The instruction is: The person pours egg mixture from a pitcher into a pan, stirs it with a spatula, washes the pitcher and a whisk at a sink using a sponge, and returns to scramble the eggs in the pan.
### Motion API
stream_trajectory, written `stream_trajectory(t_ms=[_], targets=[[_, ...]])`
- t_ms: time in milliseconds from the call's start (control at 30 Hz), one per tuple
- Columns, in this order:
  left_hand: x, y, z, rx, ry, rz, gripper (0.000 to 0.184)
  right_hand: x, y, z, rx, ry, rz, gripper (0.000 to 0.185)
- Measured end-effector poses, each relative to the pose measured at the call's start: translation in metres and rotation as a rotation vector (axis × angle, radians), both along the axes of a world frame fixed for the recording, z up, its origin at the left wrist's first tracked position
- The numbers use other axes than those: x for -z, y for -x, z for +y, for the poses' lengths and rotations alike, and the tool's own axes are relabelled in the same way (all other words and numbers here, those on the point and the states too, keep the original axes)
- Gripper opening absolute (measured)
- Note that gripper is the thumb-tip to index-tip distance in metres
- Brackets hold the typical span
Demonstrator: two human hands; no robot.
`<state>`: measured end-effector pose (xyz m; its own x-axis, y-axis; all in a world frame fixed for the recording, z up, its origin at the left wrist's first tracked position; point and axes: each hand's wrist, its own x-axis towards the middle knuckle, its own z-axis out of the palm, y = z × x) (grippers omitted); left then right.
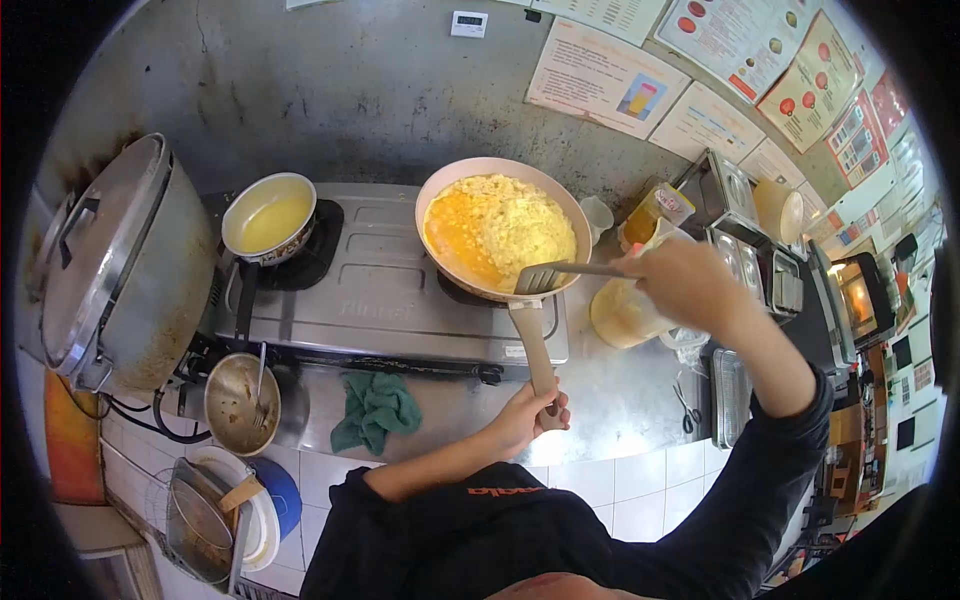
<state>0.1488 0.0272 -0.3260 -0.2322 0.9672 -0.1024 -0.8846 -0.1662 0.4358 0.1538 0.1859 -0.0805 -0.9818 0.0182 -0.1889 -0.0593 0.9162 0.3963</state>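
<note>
The pan (530,170) sits over the stove's right burner, its handle (533,345) pointing down the frame towards the body, which puts it within easy reach of the left hand (520,420). That hand is closed round the handle's end, well back from the hot rim, presumably to keep the pan from sliding. The right hand (690,285), apart from the left, is closed on the turner (537,280), reaching in from the right so that the two arms do not cross. The turner's slotted head lies at the pan's lower right edge, by the egg (525,220), which is pale and thick at the right and more orange and runny at the left; whether the head is under the egg, I cannot tell.

At upper left, the small pot (285,248) of yellow liquid rests on the other burner, its handle also turned to the front of the stove (380,300). The green cloth (375,412) lies bunched on the bench (620,400), near the left forearm, handy for wiping or hot metal. The jar (625,310) stands right of the stove, close below the right hand.
</note>
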Motion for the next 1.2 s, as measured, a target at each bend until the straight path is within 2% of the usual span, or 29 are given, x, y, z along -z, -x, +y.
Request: stream_trajectory(t_ms=[67,133,367,433,600,733,800,900,967,1033,1067,1133,1200], targets=[[-0.004,0.004,-0.007,0.01,0.038,0.03,0.019,0.035,-0.003,-0.006,-0.11,-0.026,0.106,0.031],[-0.007,0.007,-0.014,0.006,0.059,0.06,0.019,0.064,0.001,-0.022,0.028,-0.066,0.085,0.033],[-0.003,0.017,-0.032,0.044,0.081,0.197,0.02,0.112,0.032,-0.021,0.091,0.019,0.236,0.031],[-0.004,0.02,-0.036,0.045,0.084,0.206,0.02,0.118,0.048,-0.016,0.164,0.034,0.226,0.04],[-0.005,0.02,-0.041,0.029,0.07,0.251,0.021,0.138,0.089,0.005,0.147,0.101,0.285,0.04],[-0.012,0.012,-0.041,-0.041,0.156,0.198,0.018,0.138,0.114,0.031,0.116,0.089,0.371,0.042],[-0.012,0.008,-0.039,-0.071,0.191,0.177,0.017,0.115,0.116,0.051,0.133,0.139,0.352,0.028],[-0.011,0.007,-0.034,-0.108,0.24,0.173,0.02,0.077,0.102,0.073,0.157,0.317,0.469,0.029],[-0.011,0.012,-0.029,-0.12,0.262,0.002,0.019,0.064,0.092,0.088,0.184,0.391,0.52,0.029],[-0.008,0.014,-0.024,-0.122,0.223,-0.055,0.019,0.056,0.088,0.103,0.23,0.454,0.564,0.028],[-0.007,0.014,-0.022,-0.121,0.184,-0.109,0.019,0.058,0.089,0.106,0.23,0.454,0.565,0.028],[-0.006,0.013,-0.022,-0.122,0.164,-0.122,0.018,0.073,0.094,0.116,0.403,0.414,0.466,0.029],[-0.009,0.013,-0.022,-0.13,0.143,-0.133,0.017,0.102,0.106,0.134,0.389,0.393,0.46,0.029]])
